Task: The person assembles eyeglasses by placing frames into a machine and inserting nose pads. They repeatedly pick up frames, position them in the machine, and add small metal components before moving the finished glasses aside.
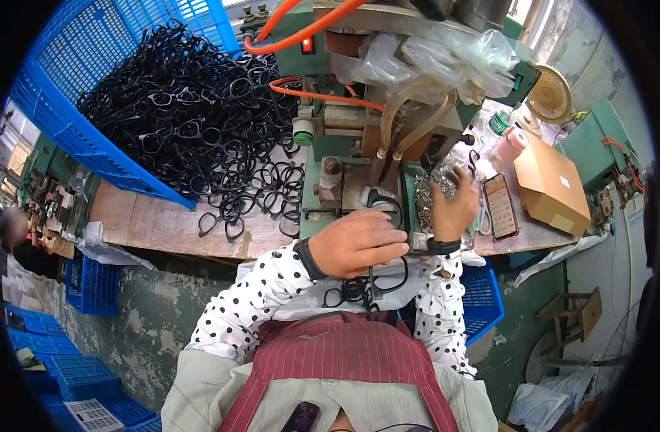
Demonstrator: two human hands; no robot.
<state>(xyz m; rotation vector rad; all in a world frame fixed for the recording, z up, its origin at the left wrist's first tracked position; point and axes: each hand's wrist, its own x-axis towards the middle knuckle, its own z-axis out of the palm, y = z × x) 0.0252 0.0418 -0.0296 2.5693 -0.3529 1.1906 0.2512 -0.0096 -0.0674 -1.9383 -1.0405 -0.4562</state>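
My left hand (359, 243) grips a black plastic eyeglass frame (391, 209) just in front of the green press machine (344, 108). My right hand (454, 209) rests over a small tray of shiny metal parts (429, 189) beside the machine, fingers curled as if pinching some; what it holds is hidden. More black frames (355, 291) lie in my lap below the hands. A big heap of black eyeglass frames (193, 115) spills out of a tipped blue crate (63, 122) onto the wooden bench (150, 223) to the left.
Orange hoses (308, 29) and clear plastic sheeting (452, 57) hang on the machine. A phone (501, 205), scissors, a cardboard box (553, 183) and a small fan (550, 93) lie right. Blue crates (92, 284) stack on the floor left; a wooden stool (571, 317) stands right.
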